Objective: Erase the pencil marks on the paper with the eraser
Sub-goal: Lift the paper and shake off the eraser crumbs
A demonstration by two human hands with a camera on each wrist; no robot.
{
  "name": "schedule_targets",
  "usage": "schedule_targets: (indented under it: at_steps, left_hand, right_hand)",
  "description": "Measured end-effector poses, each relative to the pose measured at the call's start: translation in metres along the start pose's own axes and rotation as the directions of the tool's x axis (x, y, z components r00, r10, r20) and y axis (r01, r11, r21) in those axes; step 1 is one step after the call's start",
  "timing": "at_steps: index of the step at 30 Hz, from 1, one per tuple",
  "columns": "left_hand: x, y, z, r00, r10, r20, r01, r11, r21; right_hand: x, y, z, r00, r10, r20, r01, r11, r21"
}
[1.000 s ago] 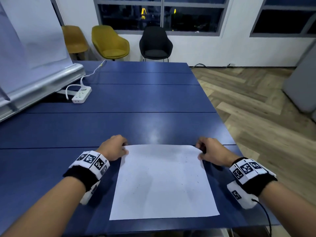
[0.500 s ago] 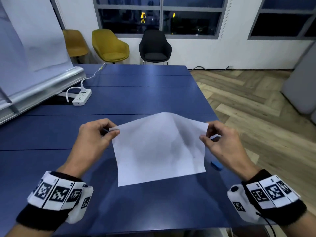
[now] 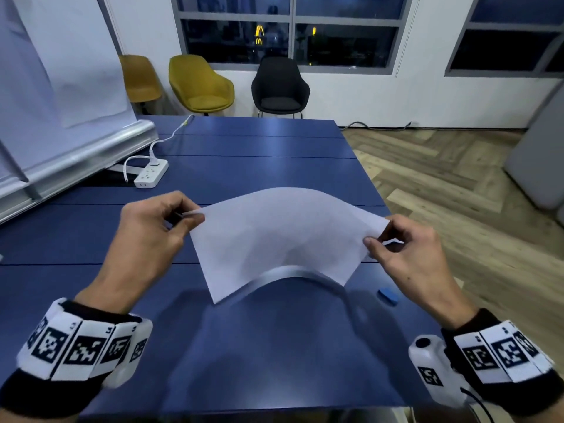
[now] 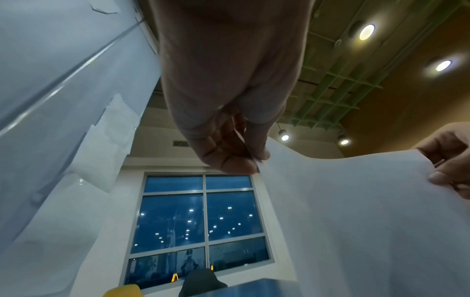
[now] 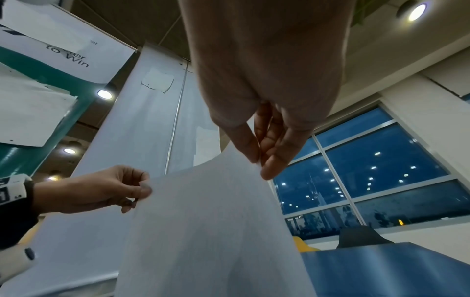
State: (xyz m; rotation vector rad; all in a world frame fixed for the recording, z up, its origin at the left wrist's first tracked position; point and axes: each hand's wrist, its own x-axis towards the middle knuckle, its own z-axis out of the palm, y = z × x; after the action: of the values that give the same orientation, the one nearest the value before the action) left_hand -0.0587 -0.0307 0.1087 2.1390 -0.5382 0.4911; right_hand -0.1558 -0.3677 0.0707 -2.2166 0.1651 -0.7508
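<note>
A white sheet of paper (image 3: 274, 236) hangs bowed above the blue table (image 3: 274, 355), lifted clear of it. My left hand (image 3: 186, 215) pinches its far left corner and my right hand (image 3: 377, 239) pinches its far right corner. The same pinches show in the wrist views, at the left hand (image 4: 254, 162) and the right hand (image 5: 259, 164), with the paper (image 4: 356, 221) (image 5: 203, 231) drooping below. A small blue eraser (image 3: 388, 296) lies on the table under my right wrist, touched by neither hand. No pencil marks are legible on the sheet.
A white power strip (image 3: 151, 176) with its cable lies at the table's far left beside a whiteboard's rail (image 3: 76, 160). Yellow and black chairs (image 3: 279, 87) stand beyond the far edge. The table's right edge drops to wooden floor (image 3: 457, 193).
The paper lay flat on the table a second ago; both hands took its far corners and lifted it. Since half a second ago it has risen further and bowed more. The eraser came into view.
</note>
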Motion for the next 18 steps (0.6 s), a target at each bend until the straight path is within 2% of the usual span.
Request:
schedule_targets:
  at_steps: [3, 6, 8, 11, 13, 14, 16, 17, 18]
  left_hand:
    - [0.000, -0.001, 0.002, 0.999, 0.005, 0.048, -0.008, 0.999, 0.054]
    - [0.006, -0.002, -0.002, 1.000, -0.016, 0.024, 0.015, 0.999, 0.039]
    - [0.009, -0.002, 0.000, 0.998, -0.022, 0.056, 0.018, 0.997, 0.074]
    - [0.022, -0.007, 0.008, 0.993, -0.065, 0.095, 0.056, 0.994, 0.093]
    - [0.043, -0.013, 0.010, 0.990, -0.108, 0.092, 0.102, 0.992, 0.068]
    - [0.057, -0.017, 0.011, 0.990, -0.115, 0.084, 0.109, 0.992, 0.068]
    - [0.085, -0.024, 0.015, 0.990, -0.124, 0.066, 0.120, 0.991, 0.065]
    - [0.097, -0.027, 0.021, 0.989, -0.132, 0.064, 0.129, 0.990, 0.053]
    - [0.107, -0.031, 0.030, 0.987, -0.143, 0.076, 0.140, 0.989, 0.040]
  right_hand:
    - [-0.003, -0.002, 0.002, 0.995, 0.031, 0.096, -0.032, 0.999, 0.017]
    - [-0.002, -0.002, -0.001, 0.998, 0.045, 0.051, -0.048, 0.997, 0.056]
    - [0.002, 0.002, 0.000, 0.997, 0.062, 0.048, -0.065, 0.995, 0.070]
    - [0.003, 0.023, 0.003, 0.988, 0.098, 0.120, -0.098, 0.995, -0.007]
    - [0.002, 0.049, 0.001, 0.973, 0.163, 0.163, -0.139, 0.979, -0.148]
    - [0.000, 0.064, 0.000, 0.951, 0.217, 0.221, -0.155, 0.951, -0.266]
    - [-0.009, 0.086, -0.002, 0.853, 0.353, 0.386, -0.110, 0.843, -0.527]
    - [-0.015, 0.093, -0.001, 0.810, 0.393, 0.436, -0.064, 0.797, -0.600]
    - [-0.019, 0.098, 0.001, 0.794, 0.402, 0.456, -0.038, 0.781, -0.623]
